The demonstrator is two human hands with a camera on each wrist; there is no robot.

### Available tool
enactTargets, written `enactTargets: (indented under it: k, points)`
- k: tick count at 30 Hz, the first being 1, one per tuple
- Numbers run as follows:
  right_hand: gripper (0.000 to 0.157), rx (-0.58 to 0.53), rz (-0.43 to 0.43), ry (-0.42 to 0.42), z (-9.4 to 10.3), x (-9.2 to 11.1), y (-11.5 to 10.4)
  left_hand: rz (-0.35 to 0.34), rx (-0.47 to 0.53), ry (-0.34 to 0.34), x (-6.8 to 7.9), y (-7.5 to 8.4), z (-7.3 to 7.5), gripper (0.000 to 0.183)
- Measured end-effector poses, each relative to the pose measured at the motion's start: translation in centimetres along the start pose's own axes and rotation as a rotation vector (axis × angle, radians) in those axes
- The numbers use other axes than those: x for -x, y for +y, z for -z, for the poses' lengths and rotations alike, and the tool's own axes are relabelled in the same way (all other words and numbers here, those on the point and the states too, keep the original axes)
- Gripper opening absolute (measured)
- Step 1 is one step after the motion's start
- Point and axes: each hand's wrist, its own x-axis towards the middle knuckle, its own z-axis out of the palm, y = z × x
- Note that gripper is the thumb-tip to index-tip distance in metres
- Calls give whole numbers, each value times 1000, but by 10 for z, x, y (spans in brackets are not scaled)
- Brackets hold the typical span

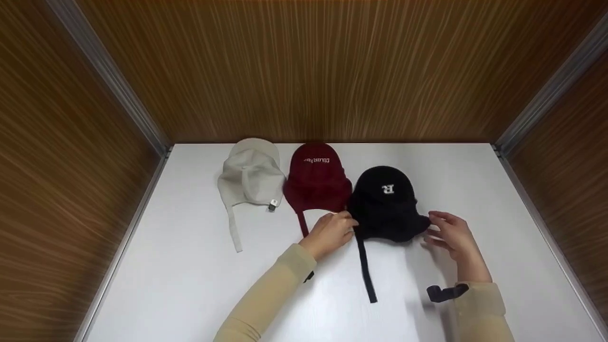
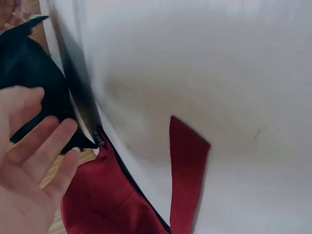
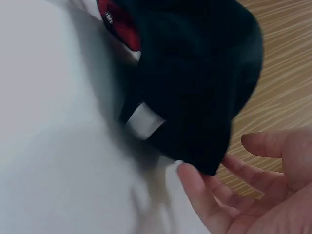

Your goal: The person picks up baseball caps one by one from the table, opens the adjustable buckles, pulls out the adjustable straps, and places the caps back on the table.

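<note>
A black cap with a white letter and a long loose strap lies between my two hands, its rounded brim toward the back wall. My left hand is at the cap's left edge. In the left wrist view its thumb and fingers are spread apart, overlapping the black cloth. Beyond the cap's right corner, my right hand has its fingertips right at the edge. The right wrist view shows its thumb well apart from the fingers, and a white label on the cap's rim. Left of the black cap sits a dark red cap with white lettering.
A light beige cap lies furthest left, its strap pointing toward me. All three caps are in a row on a white table. Wood-grain panels enclose the back and both sides, with metal rails at the corners.
</note>
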Motion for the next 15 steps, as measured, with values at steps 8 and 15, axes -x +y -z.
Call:
enactTargets:
  k: [8, 15]
  points:
    - [55, 187, 86, 23, -9, 5, -2, -13, 38, -168, 7, 9, 0, 28]
    - [49, 357, 249, 122, -23, 23, -11, 43, 181, -200, 17, 24, 6, 55]
